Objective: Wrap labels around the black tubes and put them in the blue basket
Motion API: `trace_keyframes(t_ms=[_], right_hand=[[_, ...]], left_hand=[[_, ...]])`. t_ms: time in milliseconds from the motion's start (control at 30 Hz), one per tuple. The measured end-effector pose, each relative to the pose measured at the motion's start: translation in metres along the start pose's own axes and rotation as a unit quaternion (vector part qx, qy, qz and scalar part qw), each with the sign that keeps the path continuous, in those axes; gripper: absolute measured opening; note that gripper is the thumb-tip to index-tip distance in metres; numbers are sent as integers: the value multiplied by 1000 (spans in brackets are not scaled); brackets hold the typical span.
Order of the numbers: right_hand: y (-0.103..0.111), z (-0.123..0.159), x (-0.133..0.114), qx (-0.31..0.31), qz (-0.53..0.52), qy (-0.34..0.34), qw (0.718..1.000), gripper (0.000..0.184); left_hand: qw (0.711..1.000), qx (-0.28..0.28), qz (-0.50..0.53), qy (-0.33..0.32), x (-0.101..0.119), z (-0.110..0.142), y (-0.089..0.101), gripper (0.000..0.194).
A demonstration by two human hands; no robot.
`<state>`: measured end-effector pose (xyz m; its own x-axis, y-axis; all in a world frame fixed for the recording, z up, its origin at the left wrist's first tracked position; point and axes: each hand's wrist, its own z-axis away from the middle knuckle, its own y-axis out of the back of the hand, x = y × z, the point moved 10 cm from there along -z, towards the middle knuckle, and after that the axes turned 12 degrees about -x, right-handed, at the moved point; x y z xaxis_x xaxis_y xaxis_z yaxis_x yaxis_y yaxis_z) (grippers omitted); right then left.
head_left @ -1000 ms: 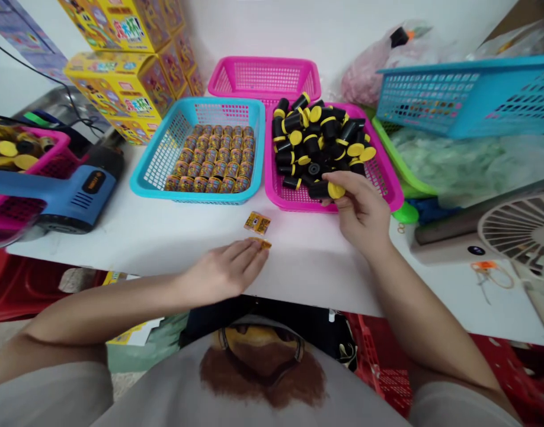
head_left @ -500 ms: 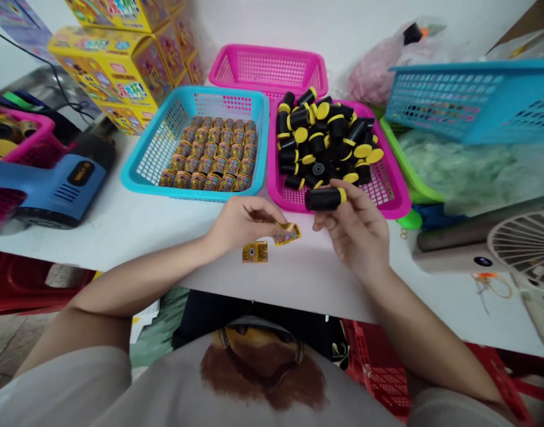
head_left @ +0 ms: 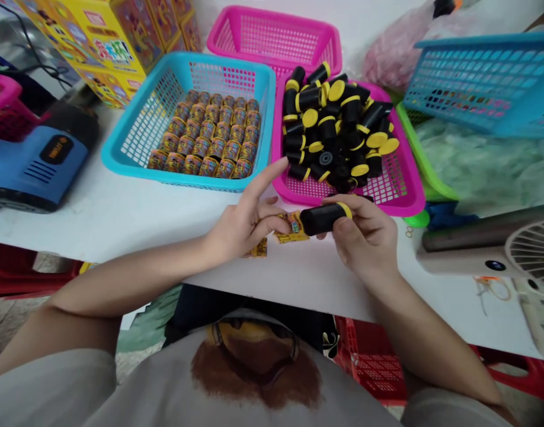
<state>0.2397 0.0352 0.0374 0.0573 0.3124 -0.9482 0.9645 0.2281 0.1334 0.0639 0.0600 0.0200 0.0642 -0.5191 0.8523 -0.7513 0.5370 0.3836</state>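
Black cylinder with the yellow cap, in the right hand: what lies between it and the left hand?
In the head view, a small gold printed packet lies between the left hand and the black yellow-capped cylinder.

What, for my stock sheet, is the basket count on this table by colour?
Pink: 3 (back basket, basket of black-and-yellow cylinders, basket at far left)
Blue: 2 (centre basket, tilted basket at right)
Green: 1 (basket under the tilted one)
Total: 6
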Motion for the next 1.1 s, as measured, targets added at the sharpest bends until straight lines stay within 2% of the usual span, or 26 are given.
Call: trace_keyframes(t_ms=[133, 267, 467, 700, 767, 867, 933, 1033, 1100], right_hand=[[-4, -1, -3, -12, 25, 0, 1000, 33], [-7, -4, -9, -19, 57, 24, 998, 26], [-12, -5, -3, -60, 39, 10, 997, 31], [-19, -4, 3, -100, 49, 6, 994, 37], [-21, -1, 5, -89, 56, 15, 994, 38], [-18, 8, -6, -12, 97, 75, 992, 39], [-20, 16, -17, 29, 144, 123, 982, 34], [-33, 19, -26, 19, 192, 160, 968, 30], [-39, 17, -20, -12, 163, 154, 974, 32]], left_hand=[[999, 31, -2, 12, 0, 2, 7, 76], [999, 3, 27, 40, -1, -4, 2, 72], [988, -35, 137, 57, -2, -12, -4, 97], [995, -47, 79, 42, 0, -7, -4, 99], [995, -49, 73, 44, 0, -6, -7, 99], [992, -31, 113, 54, 2, -7, -10, 106], [985, -26, 159, 63, 2, -8, -13, 114], [969, -42, 229, 83, -1, -9, -21, 121], [949, -65, 295, 94, -5, -10, -28, 126]])
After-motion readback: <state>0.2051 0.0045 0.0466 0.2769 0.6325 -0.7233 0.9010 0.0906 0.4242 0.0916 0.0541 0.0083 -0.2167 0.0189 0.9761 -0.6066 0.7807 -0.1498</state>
